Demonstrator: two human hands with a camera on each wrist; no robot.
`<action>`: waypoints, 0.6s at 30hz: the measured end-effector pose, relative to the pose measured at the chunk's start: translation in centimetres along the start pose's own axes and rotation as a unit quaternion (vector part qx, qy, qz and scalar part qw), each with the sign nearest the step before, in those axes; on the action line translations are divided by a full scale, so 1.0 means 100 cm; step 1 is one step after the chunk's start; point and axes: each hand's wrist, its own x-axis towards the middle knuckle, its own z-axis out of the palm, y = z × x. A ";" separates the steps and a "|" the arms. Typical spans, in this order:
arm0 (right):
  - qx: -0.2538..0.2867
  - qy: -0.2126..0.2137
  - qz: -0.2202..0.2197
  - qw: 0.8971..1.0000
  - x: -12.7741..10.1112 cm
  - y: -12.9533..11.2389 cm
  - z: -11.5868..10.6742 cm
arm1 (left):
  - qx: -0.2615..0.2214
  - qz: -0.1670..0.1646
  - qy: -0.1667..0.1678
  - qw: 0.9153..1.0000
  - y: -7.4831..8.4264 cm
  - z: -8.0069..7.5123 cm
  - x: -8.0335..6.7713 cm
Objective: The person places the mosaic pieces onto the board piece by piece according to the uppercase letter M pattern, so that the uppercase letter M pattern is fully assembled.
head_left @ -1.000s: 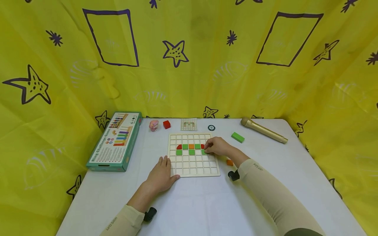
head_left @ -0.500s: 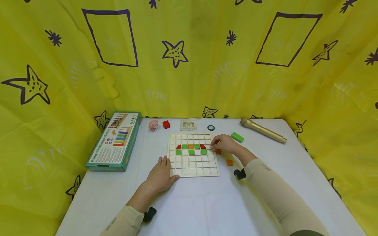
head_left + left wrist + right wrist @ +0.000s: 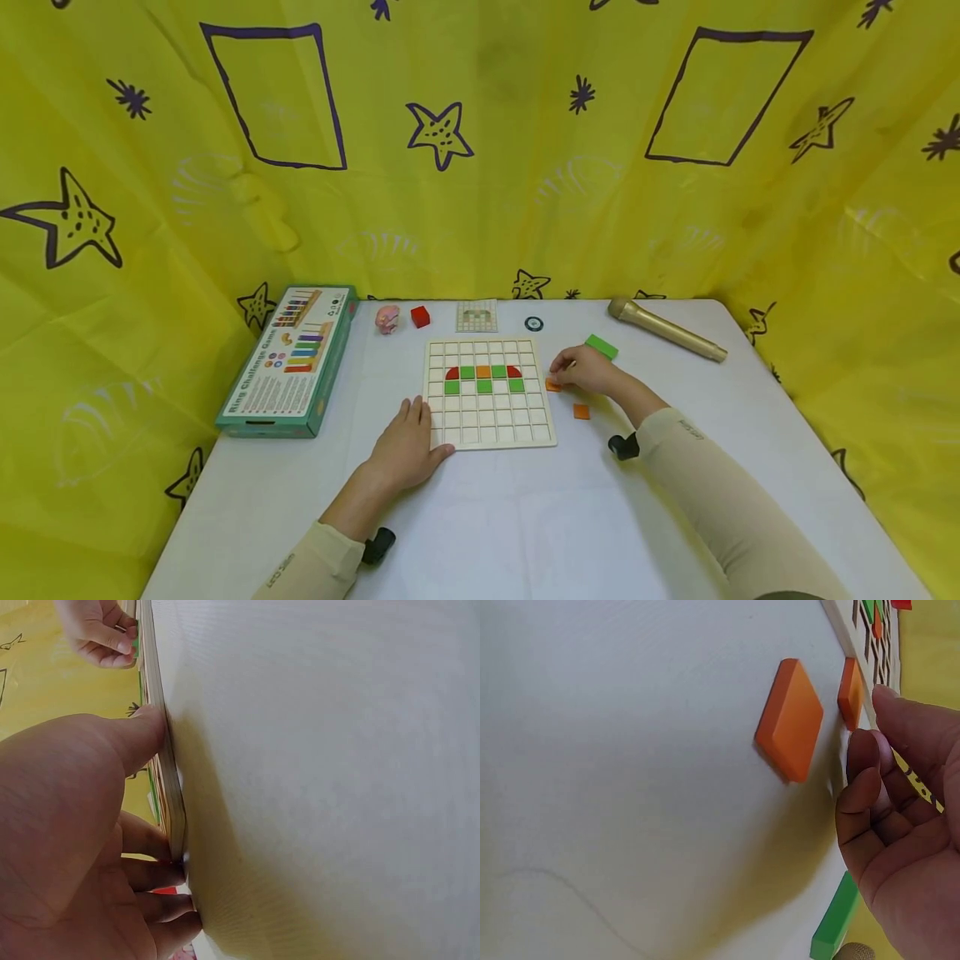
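Note:
A pale wooden grid board [image 3: 491,425] lies mid-table, with red, green and orange tiles set in two of its rows. At its near left corner rests my left hand [image 3: 405,450], thumb along the front edge and fingers by the left side; the left wrist view shows the thumb [image 3: 142,735] touching the edge. Just right of the board, my right hand [image 3: 588,371] hovers with fingertips beside an orange square tile [image 3: 552,384]. In the right wrist view the fingers bend loosely and nothing shows between them. A second orange tile [image 3: 795,724] lies nearer on the cloth.
Behind the board lie a pattern card [image 3: 477,317], a red block [image 3: 420,317], a pink figure [image 3: 387,319] and a dark round disc [image 3: 533,323]. A green block [image 3: 602,346] and a gold microphone [image 3: 667,329] are at right; a game box [image 3: 288,362] is at left.
My right hand has moved off the board's tiles to the right, down toward the orange tile there. The red and green tiles it was touching stay on the board. My left hand has stayed put.

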 end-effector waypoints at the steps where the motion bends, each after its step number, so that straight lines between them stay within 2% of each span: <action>1: 0.001 0.000 0.002 1.000 -0.001 0.001 0.000 | 0.000 0.000 0.000 1.000 0.000 0.000 0.000; 8: 0.007 -0.005 0.008 1.000 -0.003 0.004 -0.001 | -0.002 -0.002 0.000 1.000 0.001 -0.001 0.001; 18: -0.012 -0.011 0.001 1.000 -0.002 0.005 0.002 | -0.002 0.000 -0.003 1.000 -0.001 0.000 0.001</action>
